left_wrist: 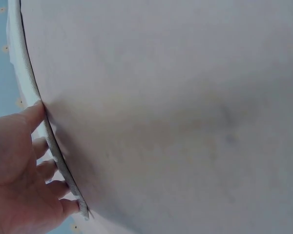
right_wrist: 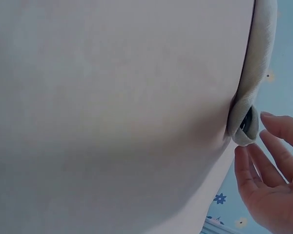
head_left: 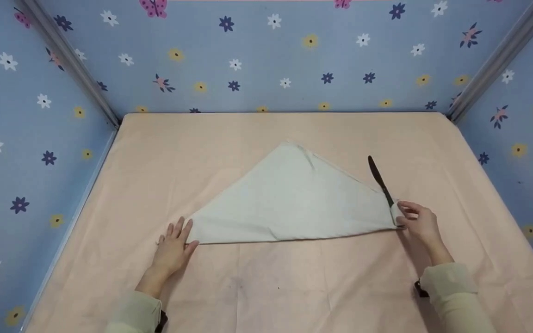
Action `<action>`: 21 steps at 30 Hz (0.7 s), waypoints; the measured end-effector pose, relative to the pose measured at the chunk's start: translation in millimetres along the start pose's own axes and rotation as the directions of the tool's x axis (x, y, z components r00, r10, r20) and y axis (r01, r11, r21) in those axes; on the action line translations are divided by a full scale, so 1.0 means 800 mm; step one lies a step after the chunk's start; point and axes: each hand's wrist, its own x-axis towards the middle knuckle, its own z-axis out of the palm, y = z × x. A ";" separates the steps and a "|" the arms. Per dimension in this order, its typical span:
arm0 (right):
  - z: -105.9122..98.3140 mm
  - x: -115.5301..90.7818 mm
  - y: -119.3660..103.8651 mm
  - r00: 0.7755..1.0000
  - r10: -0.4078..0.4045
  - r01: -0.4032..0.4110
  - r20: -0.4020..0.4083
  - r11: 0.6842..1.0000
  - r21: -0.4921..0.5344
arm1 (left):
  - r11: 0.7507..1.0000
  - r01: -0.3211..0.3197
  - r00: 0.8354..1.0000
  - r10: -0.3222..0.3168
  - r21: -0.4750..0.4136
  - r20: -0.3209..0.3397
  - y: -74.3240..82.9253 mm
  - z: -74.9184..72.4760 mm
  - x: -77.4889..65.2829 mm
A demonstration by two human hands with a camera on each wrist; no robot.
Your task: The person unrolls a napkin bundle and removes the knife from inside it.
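Observation:
A pale green-white cloth napkin (head_left: 289, 199), folded to a triangle with its peak at the far side, lies across the middle of the table. At its right end stands out a dark table knife (head_left: 377, 175), whose lower part is wrapped in the napkin's rolled corner (right_wrist: 244, 126). My right hand (head_left: 421, 224) is at that rolled corner, fingers bent loosely and spread; in the right wrist view the fingertips meet its underside and the thumb is a little apart. On the napkin's left corner rests my left hand (head_left: 173, 245), fingers extended and thumb along the near edge.
A peach cloth with soft creases covers the table (head_left: 266, 286). Blue flowered panels (head_left: 266, 51) stand at the back and both sides, with grey posts (head_left: 70, 60) at the rear corners.

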 end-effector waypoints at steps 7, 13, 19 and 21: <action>0.003 0.002 0.001 0.999 -0.004 0.004 0.044 1.000 0.010 | 0.999 -0.016 1.000 0.015 -0.031 -0.021 -0.001 0.001 -0.001; 0.005 0.002 0.002 0.999 0.021 -0.023 0.047 0.999 0.035 | 0.996 -0.037 0.998 0.032 -0.083 -0.061 -0.003 0.003 -0.005; 0.004 0.005 0.004 0.997 0.029 -0.031 0.069 0.999 0.019 | 0.999 0.009 1.000 -0.009 -0.032 -0.014 0.000 0.002 -0.001; 0.004 0.005 0.004 0.997 0.029 -0.029 0.070 1.000 0.007 | 1.000 0.019 1.000 -0.018 -0.015 0.003 0.001 0.001 -0.001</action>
